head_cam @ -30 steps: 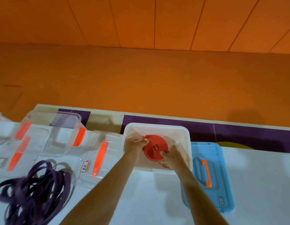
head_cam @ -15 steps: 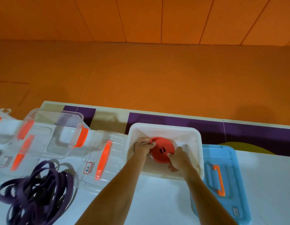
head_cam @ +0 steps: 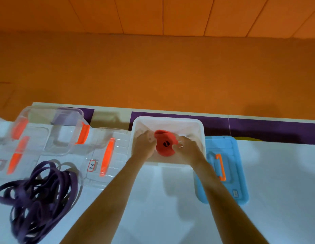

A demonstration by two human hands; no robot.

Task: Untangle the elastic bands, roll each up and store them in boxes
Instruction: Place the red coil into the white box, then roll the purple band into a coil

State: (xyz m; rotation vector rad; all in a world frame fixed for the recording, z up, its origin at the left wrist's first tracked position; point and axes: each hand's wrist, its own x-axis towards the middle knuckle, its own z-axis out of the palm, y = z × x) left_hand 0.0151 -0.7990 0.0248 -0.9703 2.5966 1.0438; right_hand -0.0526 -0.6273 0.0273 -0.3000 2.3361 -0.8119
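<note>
A rolled red elastic band (head_cam: 165,144) sits inside the white box (head_cam: 167,121) at the table's far side. My left hand (head_cam: 144,144) grips the roll's left edge and my right hand (head_cam: 186,146) grips its right edge, both reaching down into the box. A tangled heap of purple elastic bands (head_cam: 37,196) lies on the white table at the near left, untouched.
A blue lid with an orange handle (head_cam: 225,166) lies right of the white box. A clear lid with an orange handle (head_cam: 107,154) and a clear box with orange clips (head_cam: 49,131) stand to its left. An orange wall rises behind the table.
Both hands have stayed on the red roll inside the white box, pushing it lower. The camera has shifted, so the boxes appear further right.
</note>
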